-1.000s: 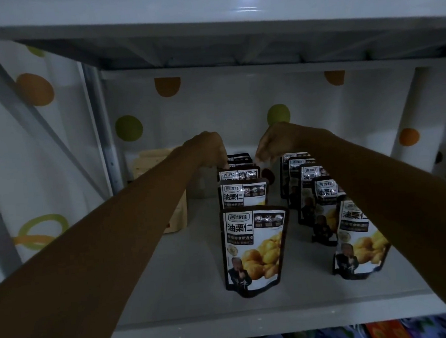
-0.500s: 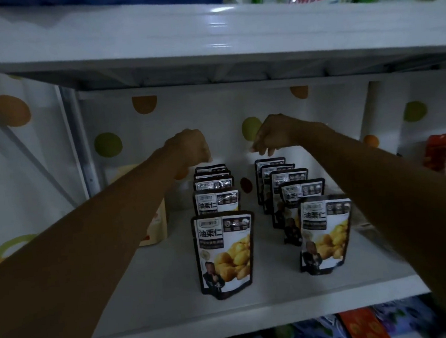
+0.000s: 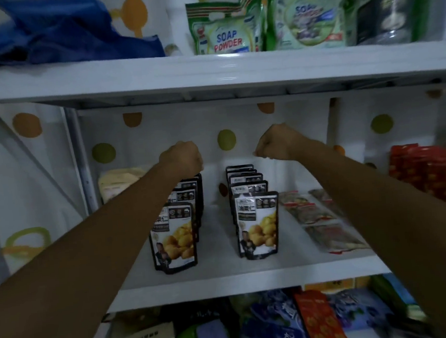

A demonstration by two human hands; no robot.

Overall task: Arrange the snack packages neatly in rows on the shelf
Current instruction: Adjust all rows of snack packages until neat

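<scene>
Two rows of upright black-and-white chestnut snack pouches stand on the white middle shelf point(image 3: 225, 280). The left row point(image 3: 175, 239) runs back under my left forearm; the right row point(image 3: 257, 224) has several pouches lined up front to back. My left hand point(image 3: 182, 157) hovers as a closed fist just above the back of the left row, holding nothing. My right hand point(image 3: 274, 143) is also a closed fist, raised above the back of the right row and clear of the pouches.
Flat clear-wrapped snack packs point(image 3: 324, 219) lie right of the rows, red packages point(image 3: 430, 174) stand farther right. A beige pack point(image 3: 119, 182) sits back left. Soap powder bags point(image 3: 226, 32) and a blue cloth point(image 3: 53, 32) fill the upper shelf. More packages crowd the lower shelf point(image 3: 255, 326).
Both hands have lifted off the tops of the rear pouches and now hover above them. The camera has pulled back and tilted up, revealing the upper shelf.
</scene>
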